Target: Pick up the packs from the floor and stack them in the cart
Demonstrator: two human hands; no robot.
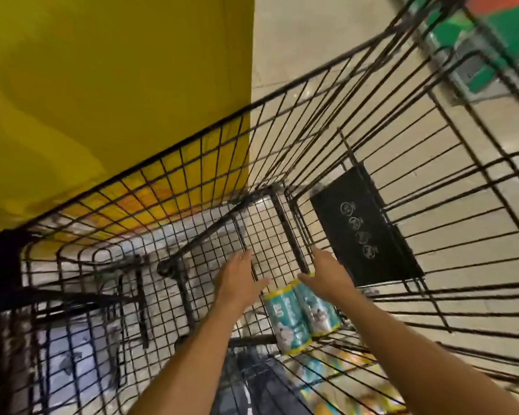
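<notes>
I look down into a black wire cart (282, 94). Two teal packs with yellow ends (300, 316) lie side by side on the cart's mesh floor near its front end. My left hand (240, 283) hovers just left of the packs with fingers straight and holds nothing. My right hand (324, 274) is above the far end of the packs, fingers extended, thumb close to the top pack; it grips nothing. More teal and yellow packs (342, 372) show through the wires lower right, blurred.
A yellow wall or column (102, 85) stands left of the cart. A black child-seat flap (369, 229) with white icons hangs inside the cart at right. Green and orange goods (498, 31) sit at the top right on the pale tiled floor (297, 40).
</notes>
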